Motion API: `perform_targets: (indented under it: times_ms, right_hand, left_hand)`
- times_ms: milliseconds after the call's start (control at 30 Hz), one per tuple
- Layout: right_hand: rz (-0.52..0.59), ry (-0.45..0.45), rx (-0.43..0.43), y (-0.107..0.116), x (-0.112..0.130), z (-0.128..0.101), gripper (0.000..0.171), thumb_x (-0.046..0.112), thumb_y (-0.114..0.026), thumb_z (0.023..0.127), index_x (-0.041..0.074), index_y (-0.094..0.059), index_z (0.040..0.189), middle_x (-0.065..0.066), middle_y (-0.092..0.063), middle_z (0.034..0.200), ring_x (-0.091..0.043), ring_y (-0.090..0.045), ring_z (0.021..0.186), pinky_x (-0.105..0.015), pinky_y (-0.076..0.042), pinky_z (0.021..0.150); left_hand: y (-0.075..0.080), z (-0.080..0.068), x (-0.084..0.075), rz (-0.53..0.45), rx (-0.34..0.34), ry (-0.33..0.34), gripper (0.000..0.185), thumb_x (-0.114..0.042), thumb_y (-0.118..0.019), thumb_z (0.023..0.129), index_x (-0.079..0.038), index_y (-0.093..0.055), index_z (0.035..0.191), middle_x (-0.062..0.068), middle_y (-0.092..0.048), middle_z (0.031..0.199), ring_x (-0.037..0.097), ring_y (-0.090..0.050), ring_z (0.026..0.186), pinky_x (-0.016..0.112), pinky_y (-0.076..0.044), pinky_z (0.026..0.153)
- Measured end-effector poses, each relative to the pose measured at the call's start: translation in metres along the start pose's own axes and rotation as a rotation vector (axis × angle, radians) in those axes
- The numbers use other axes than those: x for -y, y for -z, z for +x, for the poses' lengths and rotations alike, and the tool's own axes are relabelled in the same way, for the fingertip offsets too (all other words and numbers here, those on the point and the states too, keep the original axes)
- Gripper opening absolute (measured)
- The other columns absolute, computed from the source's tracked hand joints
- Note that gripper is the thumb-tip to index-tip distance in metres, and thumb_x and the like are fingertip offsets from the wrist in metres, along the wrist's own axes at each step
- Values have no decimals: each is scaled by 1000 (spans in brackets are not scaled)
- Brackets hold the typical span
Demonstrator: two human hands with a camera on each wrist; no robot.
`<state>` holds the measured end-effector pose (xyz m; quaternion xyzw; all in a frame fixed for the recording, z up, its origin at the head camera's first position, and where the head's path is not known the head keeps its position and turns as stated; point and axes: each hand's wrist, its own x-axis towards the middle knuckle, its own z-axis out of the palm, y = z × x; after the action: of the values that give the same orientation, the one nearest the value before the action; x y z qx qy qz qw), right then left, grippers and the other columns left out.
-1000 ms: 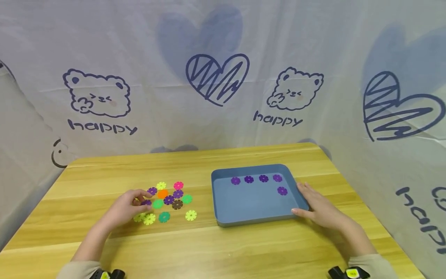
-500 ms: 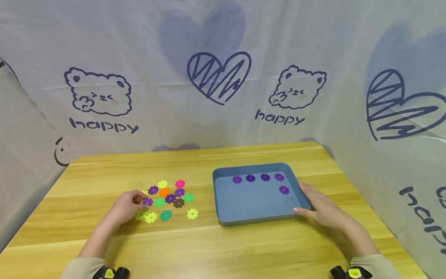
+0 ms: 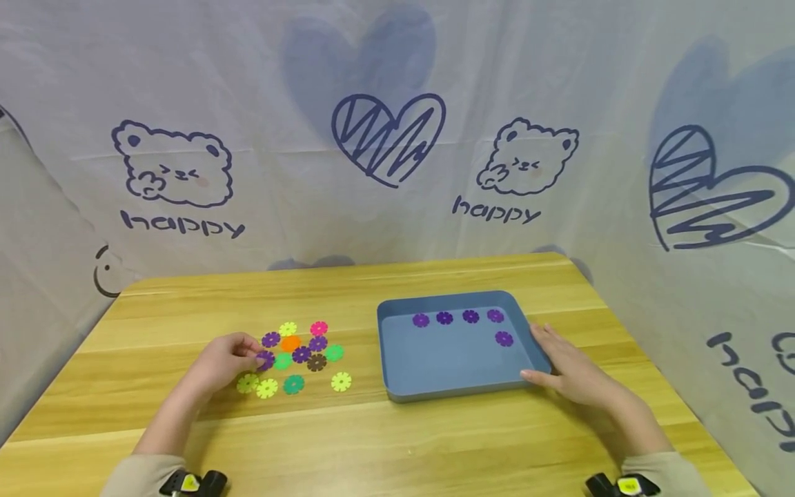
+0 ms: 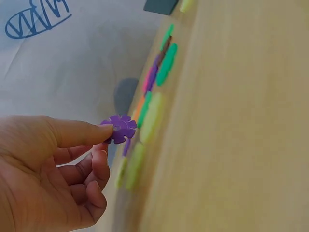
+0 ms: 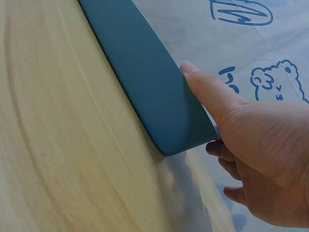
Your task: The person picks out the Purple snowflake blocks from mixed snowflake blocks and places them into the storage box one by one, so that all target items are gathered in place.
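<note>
We pinch a purple snowflake disc (image 4: 120, 128) between the thumb and forefinger of our left hand (image 3: 225, 359); the wrist view shows it lifted just off the tabletop (image 3: 385, 442), held by its near edge, with its face turned toward the camera. The other fingers (image 4: 99, 166) curl loosely beneath and grip nothing else. In the head view this disc sits at the left edge of the scattered pile of colored discs (image 3: 298, 355), left of center in the frame, where yellow-green, green, orange, pink, brown and more purple pieces lie flat and close together.

The blue tray (image 3: 397, 386) lies to the right of the held disc, across a bare strip of tabletop, in the right-center of the frame. Five purple discs (image 3: 457, 317) already lie inside it: four in a row along the far wall and one just below the rightmost. Our left hand is the nearer one to the pile; the tray's near-left floor is the part closest to it.

Our right hand (image 3: 574, 369) rests against the tray's right outer wall, thumb (image 5: 203, 84) laid straight along the rim and the remaining fingers relaxed beside the near right corner, touching the tray without curling round it.

A pale curtain (image 3: 397, 138) printed with bears and hearts hangs behind.
</note>
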<state>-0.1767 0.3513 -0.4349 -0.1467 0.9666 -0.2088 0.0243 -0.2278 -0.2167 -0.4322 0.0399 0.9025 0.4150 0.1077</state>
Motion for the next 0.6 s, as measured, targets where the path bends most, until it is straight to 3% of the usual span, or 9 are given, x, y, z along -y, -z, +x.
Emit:
perform_targets:
  times_ms: [200,433,600]
  right_hand:
    - [4,0,-1,-2,-1,-1,91,49,-63,90,-4,-21,152,-30,-22,156,-52,-18,143,-67,-19,112]
    - [1,0,-1,-3,-1,0,91,50,-62,90,-4,-22,152,-30,-23,156,-52,-18,143,-67,-20,112]
    - [2,0,-2,-1,-1,0,91,49,-63,90,-4,-22,152,-29,-23,156,-52,-19,143,-67,-20,111]
  left_hand:
    - [0,-2,-22,-48,23,-34,20,-6,-58,94,5,-57,111,12,-60,95,22,-57,85,30,-53,67]
    - [-6,6,-53,-55,11,-103,18,-10,-61,93,2,-59,106,8,-61,93,25,-59,90,37,-51,81]
    - [-15,11,-79,-75,17,-142,18,-13,-62,94,-1,-59,107,9,-62,95,27,-59,92,39,-50,83]
